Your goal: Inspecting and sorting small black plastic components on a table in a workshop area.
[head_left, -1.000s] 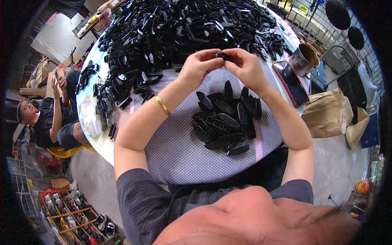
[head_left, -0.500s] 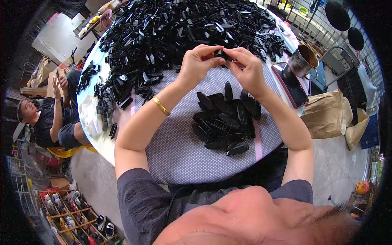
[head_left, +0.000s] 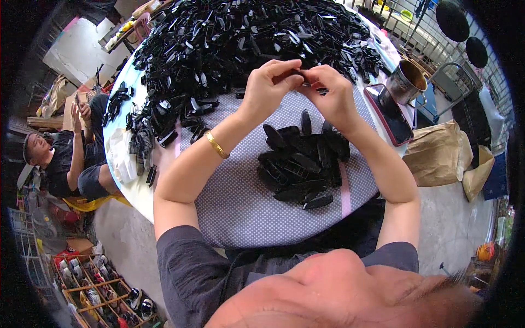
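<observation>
A small dark piece (head_left: 305,83), mostly hidden, is pinched by left hand (head_left: 269,85) and right hand (head_left: 334,98) above the worktop (head_left: 235,202), probably for steadying from both sides, while black pieces (head_left: 306,162) are heaped within easy reach.

Small dark piece (head_left: 305,83) between the hands (head_left: 268,87) (head_left: 332,95), mostly hidden from view

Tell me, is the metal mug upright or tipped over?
Upright. The mug has its open rim facing up, its side running down toward the table.
</observation>
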The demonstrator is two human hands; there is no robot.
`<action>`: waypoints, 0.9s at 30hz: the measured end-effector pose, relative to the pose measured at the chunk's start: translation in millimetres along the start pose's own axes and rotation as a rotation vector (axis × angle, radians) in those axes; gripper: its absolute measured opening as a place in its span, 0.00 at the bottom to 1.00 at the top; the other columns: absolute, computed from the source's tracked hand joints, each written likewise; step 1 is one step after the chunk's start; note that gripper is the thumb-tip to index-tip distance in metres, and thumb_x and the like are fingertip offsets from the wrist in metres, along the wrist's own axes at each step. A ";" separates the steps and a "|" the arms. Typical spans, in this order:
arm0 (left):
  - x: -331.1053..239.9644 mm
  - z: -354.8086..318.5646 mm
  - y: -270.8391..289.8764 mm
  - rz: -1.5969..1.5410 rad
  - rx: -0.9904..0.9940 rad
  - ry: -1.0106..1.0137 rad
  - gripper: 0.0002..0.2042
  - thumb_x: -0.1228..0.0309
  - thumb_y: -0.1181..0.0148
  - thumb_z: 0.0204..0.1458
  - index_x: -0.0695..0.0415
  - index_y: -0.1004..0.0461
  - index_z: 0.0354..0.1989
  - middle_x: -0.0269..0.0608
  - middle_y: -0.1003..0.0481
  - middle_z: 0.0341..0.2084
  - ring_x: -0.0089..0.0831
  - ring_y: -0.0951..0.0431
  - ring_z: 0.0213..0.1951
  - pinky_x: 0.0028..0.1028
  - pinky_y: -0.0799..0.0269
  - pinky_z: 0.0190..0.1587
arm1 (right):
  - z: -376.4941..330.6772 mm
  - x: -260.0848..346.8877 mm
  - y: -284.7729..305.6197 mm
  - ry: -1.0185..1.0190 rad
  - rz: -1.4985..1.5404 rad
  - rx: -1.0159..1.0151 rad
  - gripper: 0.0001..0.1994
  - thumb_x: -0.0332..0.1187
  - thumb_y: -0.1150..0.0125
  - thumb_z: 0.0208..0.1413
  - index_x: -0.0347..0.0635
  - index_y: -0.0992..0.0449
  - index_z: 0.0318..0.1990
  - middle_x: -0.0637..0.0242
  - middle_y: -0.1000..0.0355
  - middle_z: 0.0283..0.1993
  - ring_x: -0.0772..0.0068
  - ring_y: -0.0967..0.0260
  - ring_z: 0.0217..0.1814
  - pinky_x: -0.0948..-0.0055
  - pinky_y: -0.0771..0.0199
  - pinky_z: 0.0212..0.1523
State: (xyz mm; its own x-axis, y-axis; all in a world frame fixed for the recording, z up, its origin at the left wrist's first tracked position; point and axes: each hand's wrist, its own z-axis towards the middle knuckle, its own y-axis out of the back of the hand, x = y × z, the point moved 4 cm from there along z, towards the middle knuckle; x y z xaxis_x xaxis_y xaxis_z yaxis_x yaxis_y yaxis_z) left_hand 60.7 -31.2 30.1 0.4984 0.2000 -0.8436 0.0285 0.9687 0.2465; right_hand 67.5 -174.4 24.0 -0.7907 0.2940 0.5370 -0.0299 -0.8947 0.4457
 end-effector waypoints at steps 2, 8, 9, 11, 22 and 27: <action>-1.2 -0.1 1.1 -0.047 -0.040 0.029 0.13 0.80 0.44 0.47 0.64 0.28 0.43 0.40 0.26 0.33 0.23 0.26 0.38 0.19 0.29 0.40 | 2.1 -9.5 -3.5 -0.159 0.127 0.045 0.11 0.26 0.39 0.46 0.32 0.27 0.38 0.60 0.29 0.39 0.73 0.29 0.36 0.77 0.28 0.38; 4.5 6.1 5.6 -0.336 0.034 0.121 0.14 0.80 0.47 0.49 0.65 0.30 0.46 0.42 0.26 0.38 0.26 0.28 0.42 0.23 0.34 0.49 | -4.4 -23.2 -11.7 -0.358 0.331 0.203 0.13 0.33 0.37 0.46 0.31 0.27 0.35 0.62 0.29 0.27 0.82 0.34 0.28 0.78 0.34 0.26; 9.1 7.0 4.3 -0.407 0.101 0.153 0.13 0.80 0.48 0.49 0.65 0.30 0.45 0.43 0.26 0.38 0.26 0.28 0.42 0.23 0.34 0.49 | -3.6 -22.4 -10.5 -0.280 0.278 0.180 0.13 0.33 0.37 0.46 0.31 0.27 0.35 0.61 0.30 0.24 0.80 0.35 0.26 0.77 0.35 0.25; 9.8 6.7 3.9 -0.477 0.168 0.184 0.13 0.80 0.48 0.49 0.65 0.29 0.44 0.43 0.26 0.38 0.27 0.28 0.42 0.24 0.35 0.49 | -3.0 -18.6 -9.4 -0.201 0.225 0.155 0.14 0.34 0.38 0.45 0.32 0.27 0.35 0.59 0.31 0.22 0.78 0.35 0.24 0.76 0.37 0.24; -7.7 9.2 9.9 -0.054 0.229 0.140 0.11 0.77 0.45 0.48 0.63 0.27 0.42 0.41 0.25 0.36 0.25 0.26 0.38 0.22 0.31 0.44 | 7.7 -12.3 7.3 0.071 -0.135 0.246 0.11 0.29 0.39 0.45 0.36 0.26 0.37 0.58 0.29 0.34 0.67 0.30 0.35 0.73 0.30 0.34; 0.1 -8.0 -15.8 0.178 0.708 0.165 0.15 0.71 0.40 0.46 0.59 0.28 0.44 0.40 0.24 0.32 0.22 0.26 0.32 0.23 0.29 0.36 | 4.1 -54.1 19.6 0.006 -0.416 0.391 0.13 0.34 0.42 0.43 0.42 0.26 0.38 0.61 0.30 0.37 0.58 0.34 0.44 0.66 0.34 0.45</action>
State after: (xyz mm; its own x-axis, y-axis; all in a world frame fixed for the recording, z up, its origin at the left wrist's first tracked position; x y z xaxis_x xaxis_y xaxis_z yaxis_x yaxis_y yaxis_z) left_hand 53.5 -45.3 22.3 0.4128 0.4183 -0.8091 0.5384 0.6044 0.5872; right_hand 112.1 -206.5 6.6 -0.7640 0.5921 0.2563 -0.1120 -0.5129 0.8511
